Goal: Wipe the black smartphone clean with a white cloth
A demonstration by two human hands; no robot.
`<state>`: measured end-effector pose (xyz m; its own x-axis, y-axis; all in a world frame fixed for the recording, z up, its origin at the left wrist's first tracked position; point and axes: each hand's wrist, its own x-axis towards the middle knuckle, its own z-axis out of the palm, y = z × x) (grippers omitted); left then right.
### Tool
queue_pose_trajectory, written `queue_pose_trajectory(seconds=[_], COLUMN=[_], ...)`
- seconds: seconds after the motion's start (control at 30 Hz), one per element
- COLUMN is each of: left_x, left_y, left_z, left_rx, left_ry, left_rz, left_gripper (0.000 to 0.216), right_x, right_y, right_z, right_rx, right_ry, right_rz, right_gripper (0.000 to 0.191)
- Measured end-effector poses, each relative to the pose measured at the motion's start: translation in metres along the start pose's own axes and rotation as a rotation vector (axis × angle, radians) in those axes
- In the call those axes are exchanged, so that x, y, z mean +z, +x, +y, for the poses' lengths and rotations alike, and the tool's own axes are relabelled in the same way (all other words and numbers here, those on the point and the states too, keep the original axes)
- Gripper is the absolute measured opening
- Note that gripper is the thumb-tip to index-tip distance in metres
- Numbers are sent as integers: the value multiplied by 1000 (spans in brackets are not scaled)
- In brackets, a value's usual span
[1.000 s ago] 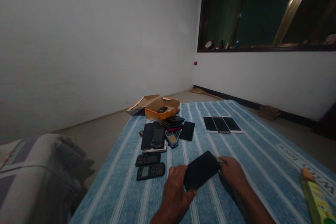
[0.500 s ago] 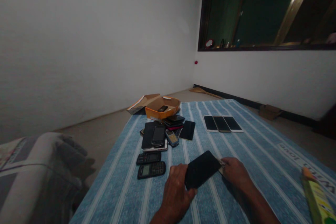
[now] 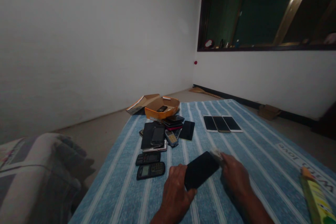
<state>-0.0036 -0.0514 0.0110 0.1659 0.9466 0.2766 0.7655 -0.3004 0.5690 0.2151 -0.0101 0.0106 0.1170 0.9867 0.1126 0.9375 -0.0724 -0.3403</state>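
The left hand (image 3: 177,192) grasps the near-left end of a dark phone (image 3: 201,169), thumb along its lower edge and fingers curled at its upper side, probably so that most of the flat face stays uncovered and steady. The phone is tilted in front of the person, above the blue striped cloth (image 3: 118,196). At its far right edge, the right hand (image 3: 235,175) has its fingers closed on a pale, crumpled scrap (image 3: 216,153) (tissue or cloth, I cannot tell which). Three phones (image 3: 221,124) lie side by side farther off, seemingly set apart from the mixed pile (image 3: 154,136) by the open orange box (image 3: 157,114). Both the right fingertips and the scrap are blurred, so whether they touch the phone is unclear. The left fingers hide one end of it, its underside is out of sight, and the yellow-green packet (image 3: 317,196) is cut off at the lower right.
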Motion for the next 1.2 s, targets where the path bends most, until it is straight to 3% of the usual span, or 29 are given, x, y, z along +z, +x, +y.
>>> queue_pose_trajectory(seconds=[0.13,0.6,1.2], left_x=[1,6,9], left_y=[0,-1,0], left_z=[0,-4,-7], left_rx=[12,18,81], left_ry=[21,68,92], left_rz=[2,-10,33], left_gripper=[40,44,38], right_x=[8,6,4], right_y=[-15,-28,-56], right_z=[-22,-46,-82], right_rx=[-129,-147,-303], right_ry=[-176,-346,-212], right_rz=[-64,-52,-160], right_gripper=[52,38,35])
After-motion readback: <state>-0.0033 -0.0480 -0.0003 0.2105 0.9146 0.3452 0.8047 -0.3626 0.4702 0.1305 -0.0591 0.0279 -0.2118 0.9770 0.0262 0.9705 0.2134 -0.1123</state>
